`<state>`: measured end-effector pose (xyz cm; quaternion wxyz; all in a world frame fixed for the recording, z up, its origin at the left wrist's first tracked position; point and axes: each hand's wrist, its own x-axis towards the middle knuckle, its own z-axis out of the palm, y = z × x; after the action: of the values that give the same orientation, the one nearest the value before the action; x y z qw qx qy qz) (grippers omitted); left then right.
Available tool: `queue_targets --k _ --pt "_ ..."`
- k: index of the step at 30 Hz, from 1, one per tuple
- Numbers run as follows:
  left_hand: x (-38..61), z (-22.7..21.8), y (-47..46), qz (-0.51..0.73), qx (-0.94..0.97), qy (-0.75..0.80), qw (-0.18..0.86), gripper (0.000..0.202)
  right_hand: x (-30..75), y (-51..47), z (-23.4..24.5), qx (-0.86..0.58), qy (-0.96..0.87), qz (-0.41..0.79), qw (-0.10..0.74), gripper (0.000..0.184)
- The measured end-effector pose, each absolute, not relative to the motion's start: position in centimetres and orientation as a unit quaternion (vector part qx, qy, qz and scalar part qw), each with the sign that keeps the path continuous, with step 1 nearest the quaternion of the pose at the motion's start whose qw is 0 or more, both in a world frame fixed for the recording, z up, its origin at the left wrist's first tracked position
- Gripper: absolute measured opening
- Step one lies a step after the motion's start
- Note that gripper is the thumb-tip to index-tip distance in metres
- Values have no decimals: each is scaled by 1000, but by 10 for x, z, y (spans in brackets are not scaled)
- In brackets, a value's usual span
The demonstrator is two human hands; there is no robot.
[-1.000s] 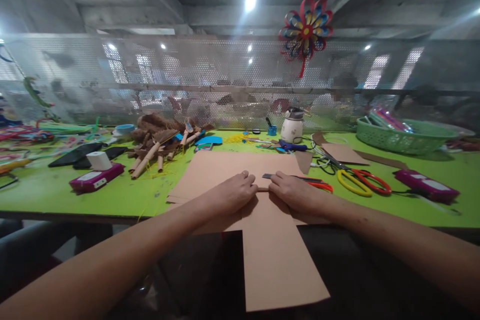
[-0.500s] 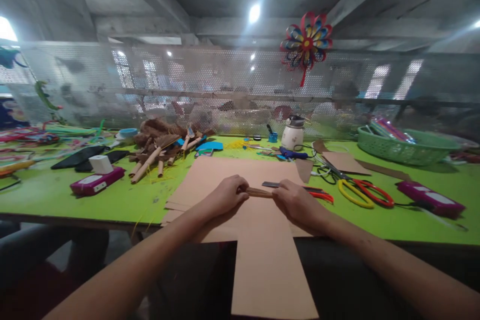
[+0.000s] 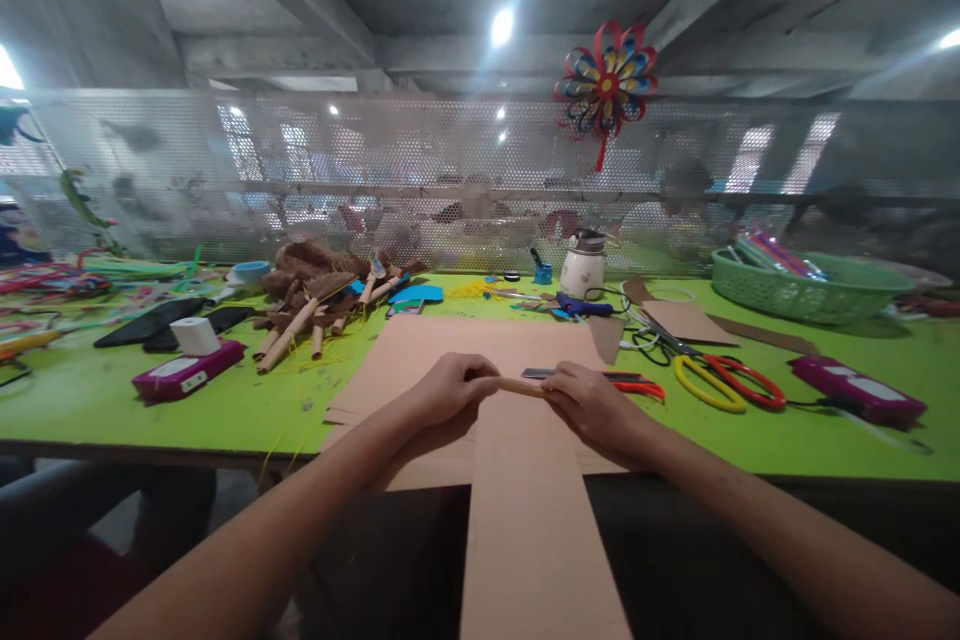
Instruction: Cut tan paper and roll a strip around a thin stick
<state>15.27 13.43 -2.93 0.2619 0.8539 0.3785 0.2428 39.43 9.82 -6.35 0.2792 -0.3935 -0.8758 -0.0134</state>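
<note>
Between my two hands is the pleated end of a long brown paper strip [image 3: 536, 500], pinched at each side of the fold. My left hand [image 3: 455, 385] is closed on the left end of the folded edge, thumb towards me. On the right end, my right hand [image 3: 585, 398] grips the same fold. The strip hangs from there over the table's front edge towards me. Beneath the hands lie larger brown paper sheets [image 3: 420, 345]. A tool with a dark flat blade and a red handle [image 3: 641, 387] lies behind my right hand, partly hidden by it.
Large scissors [image 3: 709, 382] with yellow and red handles lie to the right, near a purple power strip [image 3: 859, 390]. A green basket [image 3: 810, 290], a white jug [image 3: 583, 270] and a blue glue gun [image 3: 585, 307] stand or lie farther back. Left are paper rolls [image 3: 289, 335] and another power strip [image 3: 187, 370].
The stacked pleat edges that showed between my hands now look like one narrow, flatter band. The hanging strip is drawn slightly lower in view. Both hands stay closed on it.
</note>
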Motion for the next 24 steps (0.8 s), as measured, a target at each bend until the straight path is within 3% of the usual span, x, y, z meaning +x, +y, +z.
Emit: queue_targets --k 4,12,24 --pt "152 -23 130 226 832 371 345 34 394 96 -63 -393 -871 0 296 24" --pt "152 -24 129 226 807 396 377 37 394 96 -63 -400 -875 -8 272 24" --pt "150 -36 134 212 877 391 179 25 391 91 -57 -387 -880 22 273 23"
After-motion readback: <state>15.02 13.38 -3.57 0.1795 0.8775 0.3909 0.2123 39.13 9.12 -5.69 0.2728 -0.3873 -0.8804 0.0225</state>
